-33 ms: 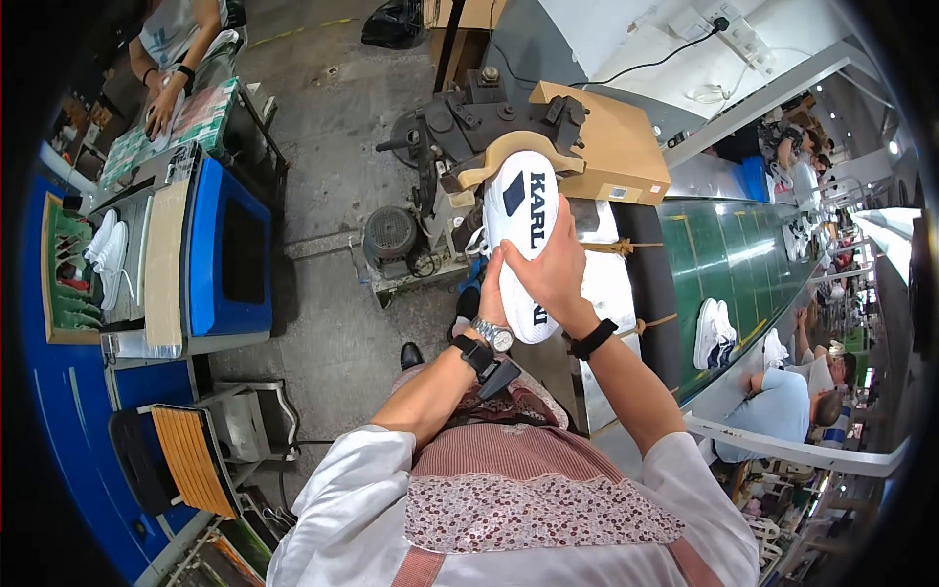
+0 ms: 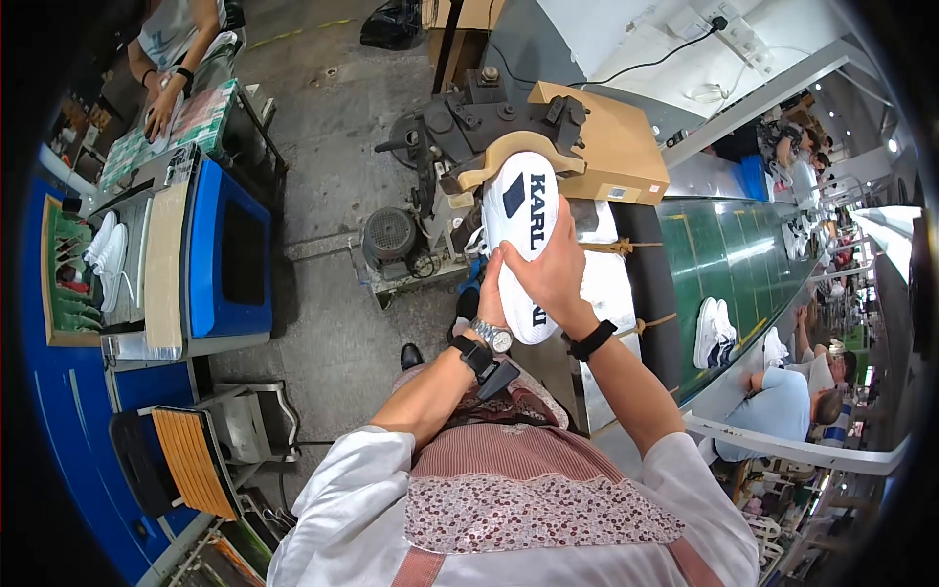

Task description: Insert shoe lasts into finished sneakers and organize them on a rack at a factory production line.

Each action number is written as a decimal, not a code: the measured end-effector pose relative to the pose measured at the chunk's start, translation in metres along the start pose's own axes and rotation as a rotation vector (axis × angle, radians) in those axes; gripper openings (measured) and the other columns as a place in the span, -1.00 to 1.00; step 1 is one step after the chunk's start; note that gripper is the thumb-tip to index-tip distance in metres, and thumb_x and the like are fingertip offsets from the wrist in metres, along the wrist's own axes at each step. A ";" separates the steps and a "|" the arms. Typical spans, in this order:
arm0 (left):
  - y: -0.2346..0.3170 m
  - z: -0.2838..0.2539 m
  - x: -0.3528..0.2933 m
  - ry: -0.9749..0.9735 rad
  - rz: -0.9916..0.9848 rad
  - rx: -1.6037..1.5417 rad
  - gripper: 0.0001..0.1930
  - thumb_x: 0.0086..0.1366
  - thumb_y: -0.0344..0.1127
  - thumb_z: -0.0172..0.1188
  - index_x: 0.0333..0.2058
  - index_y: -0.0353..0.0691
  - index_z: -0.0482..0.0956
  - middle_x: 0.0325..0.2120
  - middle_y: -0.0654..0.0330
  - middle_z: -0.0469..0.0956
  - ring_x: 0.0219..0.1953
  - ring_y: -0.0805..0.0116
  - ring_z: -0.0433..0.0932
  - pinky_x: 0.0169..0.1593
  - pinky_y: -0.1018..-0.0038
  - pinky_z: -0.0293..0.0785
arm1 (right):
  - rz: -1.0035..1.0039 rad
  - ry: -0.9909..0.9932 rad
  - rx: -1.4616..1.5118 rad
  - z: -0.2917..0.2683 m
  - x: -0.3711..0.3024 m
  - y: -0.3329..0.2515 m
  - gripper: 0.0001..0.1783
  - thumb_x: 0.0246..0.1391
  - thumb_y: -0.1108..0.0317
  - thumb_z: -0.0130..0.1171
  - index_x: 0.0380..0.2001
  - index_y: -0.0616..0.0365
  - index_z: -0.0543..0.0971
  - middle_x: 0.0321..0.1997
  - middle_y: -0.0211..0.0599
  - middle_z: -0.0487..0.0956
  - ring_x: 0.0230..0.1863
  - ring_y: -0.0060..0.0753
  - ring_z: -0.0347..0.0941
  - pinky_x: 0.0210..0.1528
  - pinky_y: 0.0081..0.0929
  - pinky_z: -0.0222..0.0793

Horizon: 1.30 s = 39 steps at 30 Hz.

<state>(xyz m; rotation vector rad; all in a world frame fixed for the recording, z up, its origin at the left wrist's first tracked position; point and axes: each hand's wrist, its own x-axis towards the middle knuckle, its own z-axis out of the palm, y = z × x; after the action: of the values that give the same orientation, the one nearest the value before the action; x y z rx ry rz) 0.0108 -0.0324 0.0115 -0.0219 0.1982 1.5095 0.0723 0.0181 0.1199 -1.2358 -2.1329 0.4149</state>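
Note:
A white shoe (image 2: 511,223) is held sole up in front of me, with dark lettering and a dark patch on the sole. Its far end meets the curved tan pad (image 2: 521,145) of a dark metal machine (image 2: 455,122); whether it presses hard there I cannot tell. My right hand (image 2: 551,272) wraps over the sole from the right, thumb lying across it. From the left, my left hand (image 2: 492,293) grips the shoe's side, its fingers mostly hidden underneath. The shoe's upper faces down, out of sight apart from some lace at the left edge.
An electric motor (image 2: 390,233) sits low by the machine. Behind it is a cardboard box (image 2: 611,147). At right, a dark padded roll (image 2: 653,293) borders a green conveyor (image 2: 690,245) carrying white shoes (image 2: 714,333). A blue-sided machine (image 2: 230,249) stands left; another person's hands (image 2: 161,108) work beyond.

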 end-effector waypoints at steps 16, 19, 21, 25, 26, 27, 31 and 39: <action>0.142 -0.042 -0.142 -0.040 -0.331 1.165 -0.37 0.22 -0.03 0.38 0.08 -0.45 0.52 -0.10 0.07 0.64 -0.07 0.32 0.59 0.00 0.41 0.53 | 1.026 -0.431 1.651 0.052 -0.026 0.043 -0.03 0.30 -0.44 -0.22 0.23 0.36 0.42 0.13 0.05 0.60 0.16 -0.02 0.55 0.29 -0.10 0.41; 0.187 -0.037 -0.191 -0.029 -0.444 1.401 -0.42 0.12 0.01 0.45 -0.08 -0.42 0.63 -0.28 0.15 0.67 -0.18 0.36 0.59 -0.09 0.40 0.52 | 0.827 -0.336 2.236 0.077 -0.005 0.017 -0.13 0.30 -0.39 -0.16 0.20 0.25 0.45 0.08 0.19 0.55 0.10 0.08 0.53 0.22 -0.07 0.46; 0.198 -0.029 -0.225 0.093 -0.421 1.470 -0.41 0.10 0.03 0.47 -0.13 -0.43 0.65 -0.32 0.16 0.68 -0.21 0.37 0.60 -0.11 0.41 0.52 | 0.739 -0.351 2.454 0.079 -0.015 0.025 -0.15 0.28 -0.37 -0.08 0.19 0.25 0.47 0.03 0.11 0.57 0.06 0.06 0.53 0.20 -0.09 0.47; 0.195 -0.053 -0.269 0.333 -0.400 1.538 -0.43 0.14 0.02 0.45 -0.13 -0.46 0.66 -0.26 0.12 0.70 -0.21 0.38 0.62 -0.10 0.42 0.52 | 0.602 -0.414 2.333 0.009 -0.043 0.019 -0.22 0.29 -0.36 -0.07 0.14 0.15 0.52 -0.02 0.05 0.62 0.01 0.00 0.62 0.02 -0.19 0.62; 0.190 -0.056 -0.264 0.431 -0.390 1.596 -0.44 0.16 0.00 0.44 -0.13 -0.46 0.66 -0.25 0.11 0.70 -0.21 0.38 0.62 -0.08 0.42 0.52 | 0.582 -0.388 2.252 -0.008 -0.048 0.027 -0.24 0.29 -0.32 -0.03 0.18 0.17 0.49 0.02 0.04 0.61 0.00 0.01 0.62 0.03 -0.19 0.61; 0.184 -0.059 -0.257 0.525 -0.380 1.655 -0.45 0.17 -0.01 0.44 -0.12 -0.46 0.67 -0.25 0.10 0.70 -0.20 0.37 0.62 -0.07 0.41 0.52 | 0.566 -0.354 2.169 -0.027 -0.053 0.036 -0.24 0.29 -0.28 0.01 0.21 0.19 0.45 0.05 0.03 0.60 0.00 0.02 0.63 0.04 -0.18 0.61; 0.142 -0.079 -0.201 0.593 -0.300 1.738 -0.46 0.19 -0.06 0.43 -0.09 -0.48 0.66 -0.21 0.10 0.70 -0.17 0.37 0.62 -0.05 0.40 0.52 | 0.510 -0.315 2.003 -0.075 -0.087 0.113 -0.30 0.20 0.04 0.31 0.26 0.23 0.39 0.13 -0.02 0.57 0.13 0.01 0.56 0.14 -0.21 0.55; 0.002 -0.008 -0.026 0.101 0.043 1.924 -0.44 -0.01 -0.25 0.58 -0.12 -0.53 0.60 -0.25 0.05 0.68 -0.23 0.25 0.64 -0.06 0.37 0.54 | 0.796 0.236 0.153 -0.140 -0.256 0.260 -0.31 -0.13 0.16 0.52 0.08 0.18 0.54 -0.09 -0.14 0.68 -0.01 0.01 0.59 0.12 -0.18 0.46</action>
<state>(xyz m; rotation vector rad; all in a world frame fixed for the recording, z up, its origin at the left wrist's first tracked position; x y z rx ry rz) 0.0067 -0.0595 0.0079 1.4134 1.6241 0.8314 0.4278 -0.0747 -0.0111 -1.9013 -1.3172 0.7027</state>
